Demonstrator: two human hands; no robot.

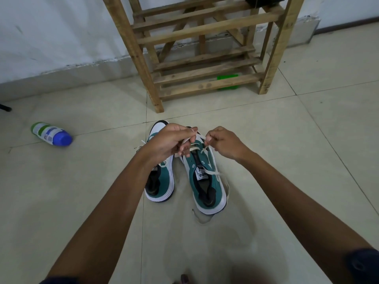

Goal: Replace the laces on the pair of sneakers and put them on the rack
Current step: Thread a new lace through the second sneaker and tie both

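Frame centre: two sneakers [205,181] on floor. Just above: left hand [168,141] and right hand [222,142] each pinching lace [200,138] over right-side shoe. Rack [205,58] top centre. Risk: uneven pull, lace end slips from eyelet.

Pale tiled floor [266,130] meets a scuffed white wall [61,37] (grey along its base).

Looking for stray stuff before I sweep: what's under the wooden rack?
A green object lies on the floor beneath the wooden rack, showing between the lowest slats. The slats cover most of it.
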